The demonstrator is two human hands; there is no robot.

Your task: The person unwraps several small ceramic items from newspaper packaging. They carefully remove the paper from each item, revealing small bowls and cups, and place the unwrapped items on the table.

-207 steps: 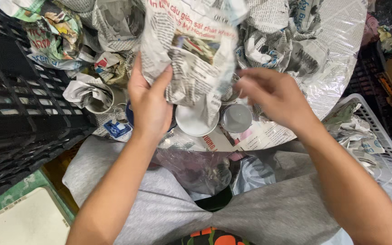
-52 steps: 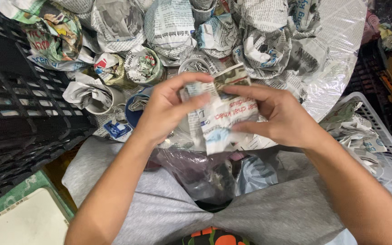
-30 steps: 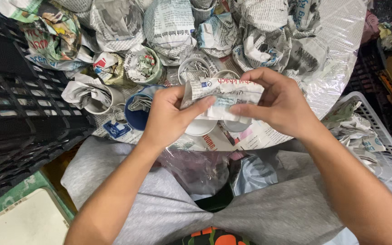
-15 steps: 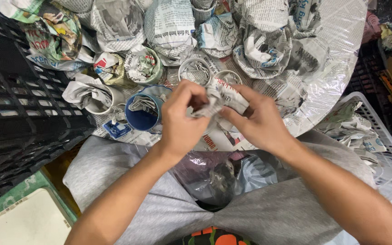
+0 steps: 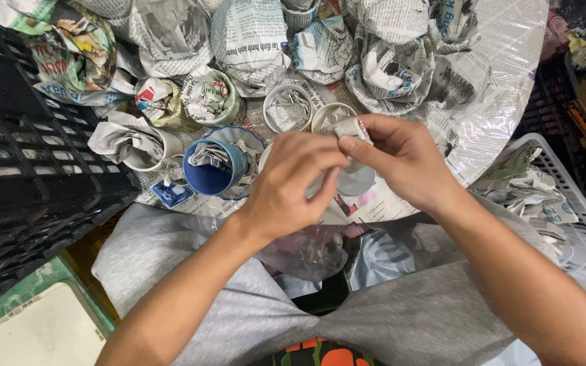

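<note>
Now, hands: left hand (image 5: 293, 179) and right hand (image 5: 401, 159) both pinch the newspaper wad (image 5: 350, 129).
Change: sheet crumpled smaller than before.
Left of hands: blue cup (image 5: 213, 173), paper-stuffed.

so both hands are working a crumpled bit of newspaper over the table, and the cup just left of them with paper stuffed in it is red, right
Not quite: the cup is blue, not red, as the head view shows. The rest holds: the left hand and right hand are both pinching a crumpled piece of newspaper over the table, and the cup just left of them has paper stuffed in it.
</note>
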